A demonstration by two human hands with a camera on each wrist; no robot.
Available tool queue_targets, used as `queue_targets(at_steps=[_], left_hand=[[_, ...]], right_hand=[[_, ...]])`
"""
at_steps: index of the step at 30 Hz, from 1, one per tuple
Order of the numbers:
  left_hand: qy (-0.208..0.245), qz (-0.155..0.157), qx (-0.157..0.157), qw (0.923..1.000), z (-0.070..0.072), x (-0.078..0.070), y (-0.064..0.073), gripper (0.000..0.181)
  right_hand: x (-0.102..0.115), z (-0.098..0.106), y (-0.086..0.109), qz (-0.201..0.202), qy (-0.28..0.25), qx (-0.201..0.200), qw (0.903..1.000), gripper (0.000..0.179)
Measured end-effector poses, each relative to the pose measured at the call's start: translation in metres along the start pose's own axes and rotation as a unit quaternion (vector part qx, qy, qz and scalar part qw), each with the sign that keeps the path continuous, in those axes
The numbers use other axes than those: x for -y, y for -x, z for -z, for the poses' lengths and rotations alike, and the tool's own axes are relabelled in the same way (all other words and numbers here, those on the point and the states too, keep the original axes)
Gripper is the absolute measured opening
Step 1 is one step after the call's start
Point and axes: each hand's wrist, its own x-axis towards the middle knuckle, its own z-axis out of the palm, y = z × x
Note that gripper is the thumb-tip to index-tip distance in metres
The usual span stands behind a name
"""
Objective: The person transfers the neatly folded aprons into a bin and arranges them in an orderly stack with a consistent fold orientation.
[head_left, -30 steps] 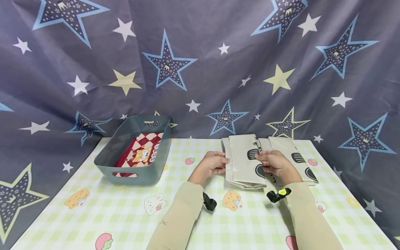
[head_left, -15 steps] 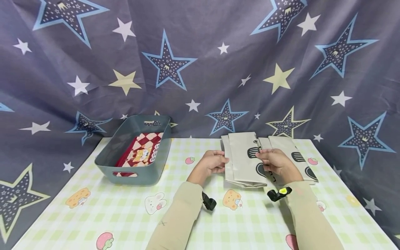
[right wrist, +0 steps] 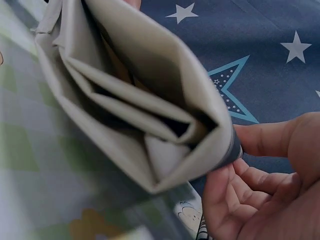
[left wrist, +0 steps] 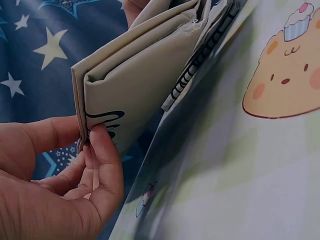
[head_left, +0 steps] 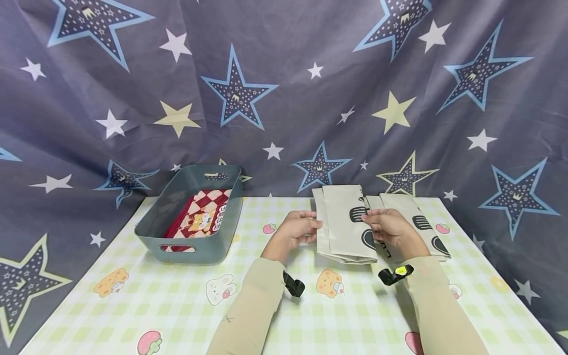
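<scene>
A folded beige cloth with a black kitchen-utensil print is held up slightly tilted over the back right of the table. My left hand pinches its left edge between thumb and fingers; in the left wrist view the cloth shows stacked layers. My right hand pinches the right edge, and the right wrist view shows the open folds of the cloth from the side. Just right of it a similar folded beige cloth lies on the table, partly hidden by my right hand.
A grey-blue plastic basket stands at the back left, with a red-and-cream checked cloth item inside. The table has a green checked cover with cartoon prints. A star-patterned curtain hangs close behind the table.
The held cloth has risen a little, its lower edge moving up and slightly left. Both hands keep their pinch and shift with it. The basket and the other cloth stay put.
</scene>
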Motion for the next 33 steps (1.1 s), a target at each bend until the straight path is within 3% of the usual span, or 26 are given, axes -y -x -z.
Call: queue_targets(at_steps=[12,33], left_hand=[[0.002,-0.014,0.003,0.9999,0.001,-0.005,0.005,0.046],[-0.009,-0.058,0.010,0.9982,0.003,-0.020,0.018,0.045]], right_hand=[[0.007,-0.002,0.005,0.019,0.022,-0.005,0.9996,0.040],[0.028,-0.011,0.022,0.055,0.028,-0.013,0.9980,0.019]])
